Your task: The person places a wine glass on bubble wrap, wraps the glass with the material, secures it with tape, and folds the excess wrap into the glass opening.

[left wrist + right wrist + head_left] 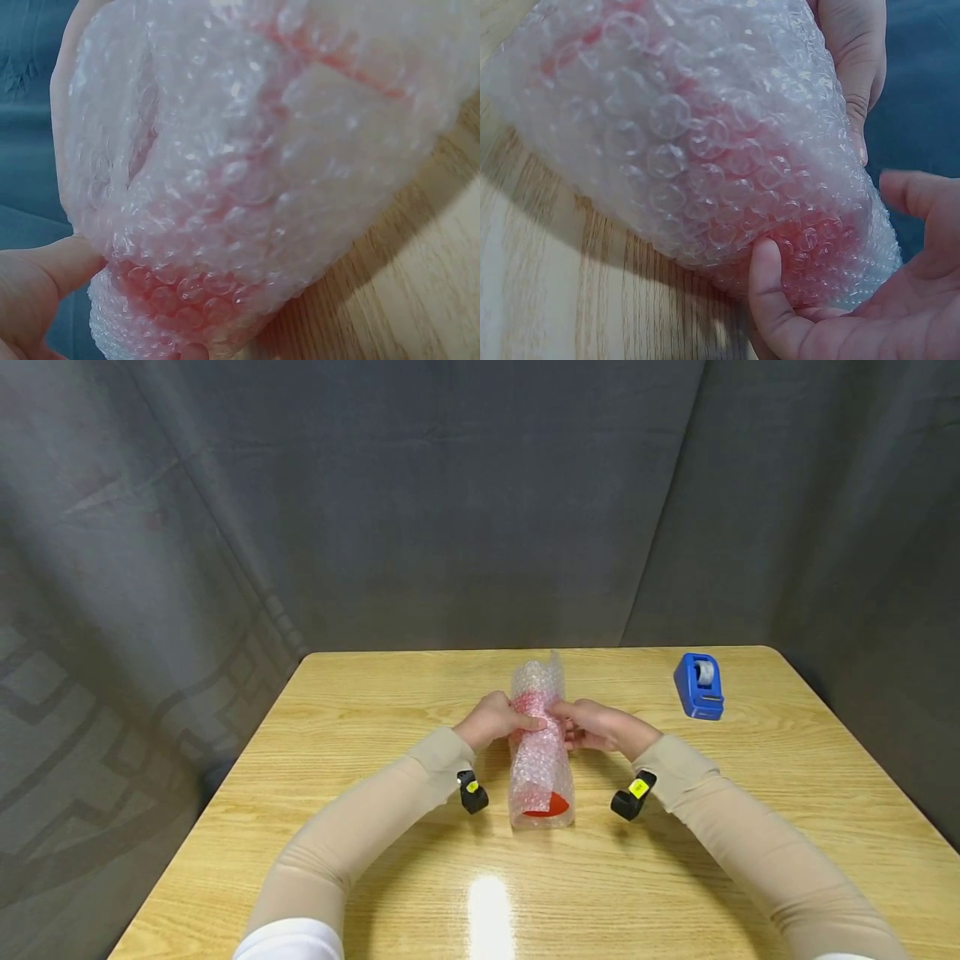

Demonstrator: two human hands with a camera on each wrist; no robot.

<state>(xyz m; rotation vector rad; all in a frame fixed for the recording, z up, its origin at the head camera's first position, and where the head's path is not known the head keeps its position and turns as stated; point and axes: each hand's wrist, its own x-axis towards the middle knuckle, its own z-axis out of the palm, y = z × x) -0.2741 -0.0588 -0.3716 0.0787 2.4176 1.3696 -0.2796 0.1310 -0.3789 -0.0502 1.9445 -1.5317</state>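
A long bundle of bubble wrap (538, 772) lies on the table between both hands, its length pointing away from me. Inside it is a red or pinkish object (555, 807), whose kind the wrap hides; a red patch shows at the near end. My left hand (495, 721) grips the bundle's left side, thumb lying over the top. From the right, my right hand (600, 727) holds it, with a fingertip (766, 262) pressed into the bubbles in the right wrist view. Some fingers of both hands are hidden by the bundle.
A blue tape dispenser (699, 687) with a roll of clear tape stands at the back right of the wooden table (360, 860). Grey curtains (450, 510) hang behind the table and along its sides.
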